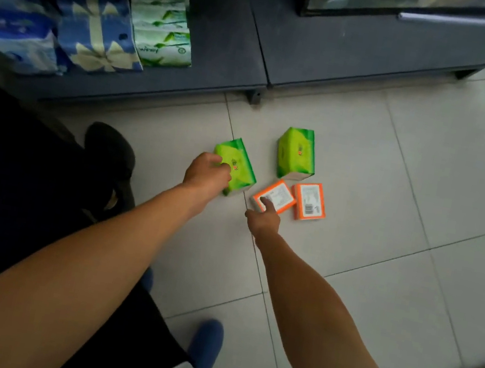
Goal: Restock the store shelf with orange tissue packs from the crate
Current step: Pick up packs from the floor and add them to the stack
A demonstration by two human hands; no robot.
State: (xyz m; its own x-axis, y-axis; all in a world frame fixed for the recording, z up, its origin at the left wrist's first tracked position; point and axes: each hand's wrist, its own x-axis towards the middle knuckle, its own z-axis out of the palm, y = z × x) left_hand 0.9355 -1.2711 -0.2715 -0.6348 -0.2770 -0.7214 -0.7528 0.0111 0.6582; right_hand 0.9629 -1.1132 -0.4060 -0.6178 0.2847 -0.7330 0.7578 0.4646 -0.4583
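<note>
Four tissue packs lie on the tiled floor point(397, 178) just in front of the dark bottom shelf point(224, 60); the two orange tissue packs are side by side, label face up, the nearer orange pack point(278, 195) tilted and almost touching the farther orange pack point(311, 201); two green packs lie beyond them, one point(296, 154) nearer the shelf's front edge, the other point(239, 167) to its left; no crate is seen. The left hand point(207, 172) is curled over the left green pack, its grip closed on that pack; the right hand point(264, 217) is spread, one finger stretched onto the near corner of the tilted orange pack, nothing yet held. The step in hand is judged to be the pick-up of that orange pack; it would best be done with the fingers slid over the far long edge and the thumb set on the near one, so the soft pack is pinched across its narrow width and lifted flat; the neighbouring orange pack should not be nudged away. Blue wrapped packs point(97, 25) and white-green packs point(163, 20) already fill the shelf's left part; bare shelf is seen to their right.
</note>
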